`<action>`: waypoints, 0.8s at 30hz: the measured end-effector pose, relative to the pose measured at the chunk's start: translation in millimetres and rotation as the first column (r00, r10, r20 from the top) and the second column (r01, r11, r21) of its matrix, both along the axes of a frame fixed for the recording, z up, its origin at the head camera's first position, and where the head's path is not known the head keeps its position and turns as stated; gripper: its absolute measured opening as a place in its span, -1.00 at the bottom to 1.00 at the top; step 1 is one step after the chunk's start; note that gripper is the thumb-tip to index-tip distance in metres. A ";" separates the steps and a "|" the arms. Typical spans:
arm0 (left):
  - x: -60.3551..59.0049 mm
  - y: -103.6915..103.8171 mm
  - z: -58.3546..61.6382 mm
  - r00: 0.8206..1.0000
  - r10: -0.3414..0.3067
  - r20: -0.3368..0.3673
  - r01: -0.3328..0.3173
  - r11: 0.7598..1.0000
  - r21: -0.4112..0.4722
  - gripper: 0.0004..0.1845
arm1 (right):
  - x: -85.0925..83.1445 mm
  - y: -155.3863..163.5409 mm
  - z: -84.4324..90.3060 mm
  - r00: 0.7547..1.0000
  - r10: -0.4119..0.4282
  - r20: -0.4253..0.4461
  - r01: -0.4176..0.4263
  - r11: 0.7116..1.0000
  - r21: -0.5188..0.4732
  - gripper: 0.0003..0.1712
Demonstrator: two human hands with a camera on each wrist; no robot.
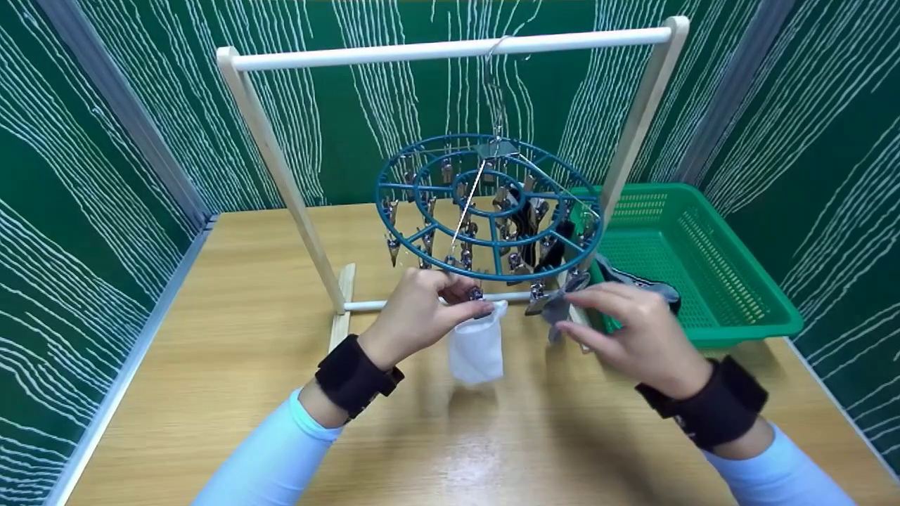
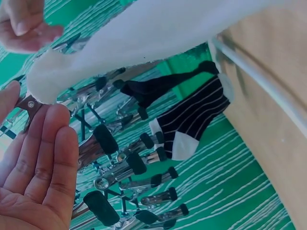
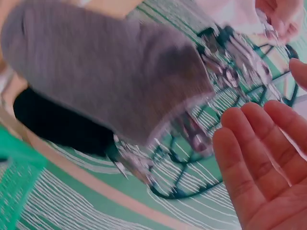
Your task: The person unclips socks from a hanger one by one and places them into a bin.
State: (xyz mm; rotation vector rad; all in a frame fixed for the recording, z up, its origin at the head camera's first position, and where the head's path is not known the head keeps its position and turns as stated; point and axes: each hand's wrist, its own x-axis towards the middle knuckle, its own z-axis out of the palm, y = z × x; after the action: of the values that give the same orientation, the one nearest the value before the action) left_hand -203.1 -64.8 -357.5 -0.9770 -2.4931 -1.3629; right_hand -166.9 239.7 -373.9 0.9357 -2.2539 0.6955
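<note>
A wooden rack spans the upper middle of the head view, and a round blue peg hanger hangs from its bar. At right centre sits a green basket; whatever it holds is hidden behind the hanger and the right hand. Below the hanger's near rim a white sock hangs from a clip, where the left hand pinches. The right hand, fingers straight, touches a grey sock. That sock is blurred in the right wrist view.
</note>
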 end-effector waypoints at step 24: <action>-1.0 0.3 -3.7 0.999 0.037 0.010 -0.037 0.999 -0.009 -0.76 | -39.1 -40.6 -67.3 0.796 0.133 0.591 -0.100 0.991 -0.089 -0.58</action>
State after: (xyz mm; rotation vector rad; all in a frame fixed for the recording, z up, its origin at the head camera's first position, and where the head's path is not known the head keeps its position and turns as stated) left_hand -204.1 -64.5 -361.1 -0.9231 -2.5134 -1.3514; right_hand -206.1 199.1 -441.2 0.9241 -2.7111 1.2466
